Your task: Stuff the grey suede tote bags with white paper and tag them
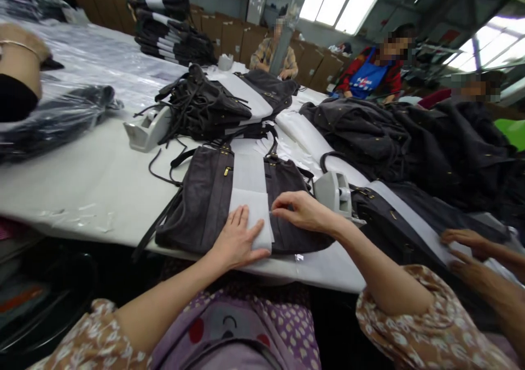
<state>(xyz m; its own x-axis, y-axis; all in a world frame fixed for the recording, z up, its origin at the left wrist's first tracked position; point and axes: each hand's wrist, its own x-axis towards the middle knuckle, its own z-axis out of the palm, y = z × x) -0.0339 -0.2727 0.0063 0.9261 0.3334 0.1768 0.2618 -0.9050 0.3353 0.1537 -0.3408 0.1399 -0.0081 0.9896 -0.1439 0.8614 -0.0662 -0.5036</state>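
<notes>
A dark grey handbag (209, 195) lies flat on the table before me, with a strip of white wrapping sheet (249, 173) running down its middle. My left hand (237, 238) rests on the lower end of the sheet, palm down and fingers extended. At the sheet's right edge my right hand (301, 210) pinches a tiny pale, clear bit that looks like tape; the fingertips mostly hide it. A grey tape dispenser (334, 192) stands just beyond my right hand. The bag's handles point away from me, and its dark straps trail to the left.
Several wrapped bags (213, 99) are stacked behind, beside another tape dispenser (150, 129). Dark bags are heaped at the right (369, 135). A co-worker's hands (471, 250) work on a bag at the right; another person's arm (18, 64) reaches in at left by a plastic-covered bag (61, 118).
</notes>
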